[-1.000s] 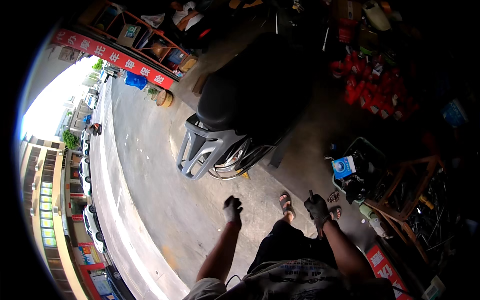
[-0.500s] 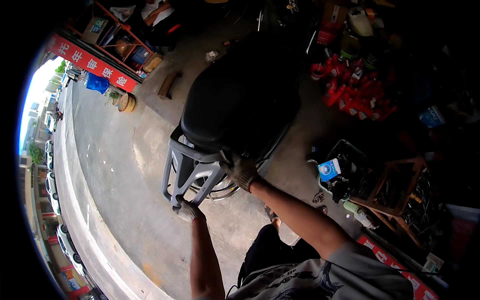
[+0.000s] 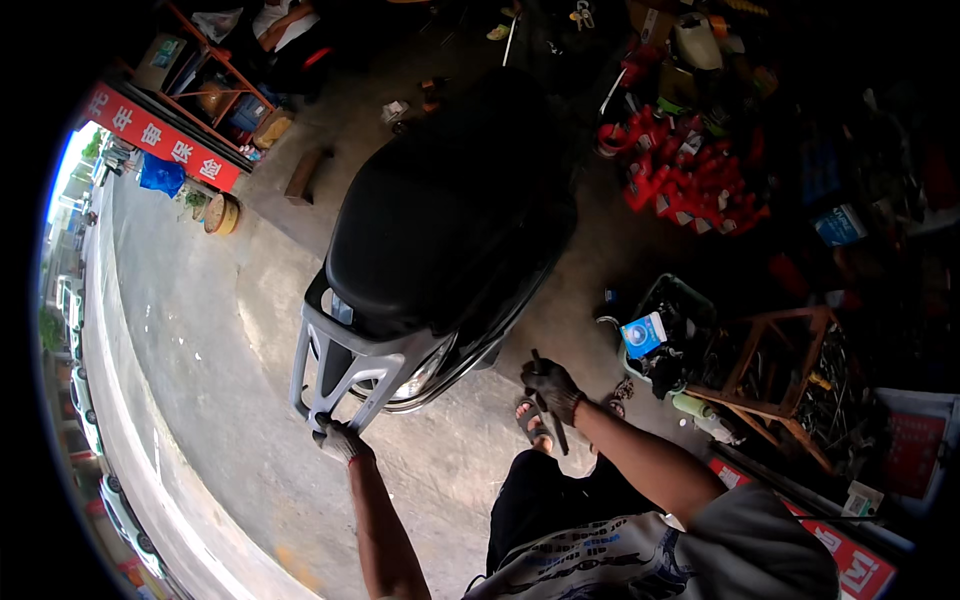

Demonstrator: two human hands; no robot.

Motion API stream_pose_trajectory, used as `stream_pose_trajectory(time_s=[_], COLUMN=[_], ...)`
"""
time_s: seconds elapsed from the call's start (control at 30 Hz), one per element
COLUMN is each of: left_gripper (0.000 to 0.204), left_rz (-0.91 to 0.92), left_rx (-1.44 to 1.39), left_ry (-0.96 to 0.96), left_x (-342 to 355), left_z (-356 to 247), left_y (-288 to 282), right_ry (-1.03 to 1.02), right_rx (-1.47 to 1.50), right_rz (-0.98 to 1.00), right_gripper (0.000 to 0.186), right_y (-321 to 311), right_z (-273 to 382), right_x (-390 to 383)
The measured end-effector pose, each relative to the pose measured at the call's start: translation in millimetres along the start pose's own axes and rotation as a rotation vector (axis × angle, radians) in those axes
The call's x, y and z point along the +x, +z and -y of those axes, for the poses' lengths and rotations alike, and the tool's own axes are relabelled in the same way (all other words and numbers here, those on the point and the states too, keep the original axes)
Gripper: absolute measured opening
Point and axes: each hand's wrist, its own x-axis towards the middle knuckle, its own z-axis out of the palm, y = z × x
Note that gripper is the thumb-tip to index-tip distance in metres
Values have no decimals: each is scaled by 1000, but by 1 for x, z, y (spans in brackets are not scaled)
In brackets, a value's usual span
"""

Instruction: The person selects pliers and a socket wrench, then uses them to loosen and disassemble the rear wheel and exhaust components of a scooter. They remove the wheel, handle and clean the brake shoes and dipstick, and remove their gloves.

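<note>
A motor scooter with a long black seat (image 3: 420,215) stands in front of me, a silver-grey rear rack (image 3: 375,362) on its tail. My left hand (image 3: 340,438), in a knitted work glove with dark fingers, is closed round the near end of this rack. To the right of the scooter, my right hand (image 3: 552,388), gloved too, is held over the floor near my feet. It is closed on a long, narrow dark tool (image 3: 556,425) that sticks out at both ends of the fist. The tool's exact kind cannot be made out.
A pile of red parts (image 3: 690,170) lies at the right. Nearer are a bin (image 3: 668,300) with a blue box (image 3: 643,335) on it and a wooden frame (image 3: 765,365). A wooden block (image 3: 306,175) lies at far left; another person (image 3: 285,25) is behind it.
My right hand has moved off the rack, back and to the right, with the dark tool. My left hand keeps its hold on the rack. The whole view has shifted slightly.
</note>
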Motion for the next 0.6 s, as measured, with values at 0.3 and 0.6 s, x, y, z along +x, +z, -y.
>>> stream_pose_trajectory(time_s=[0.3,0.6], left_gripper=[37,66], left_rz=[59,179], left_rx=[151,351], left_ry=[30,182], left_x=[-29,-88], left_z=[-27,-28], left_y=[49,80], right_ry=[233,313], right_rx=[695,501], right_rz=[7,72], right_gripper=[6,21], right_y=[-198,-330], right_z=[-71,-49], right_x=[3,53])
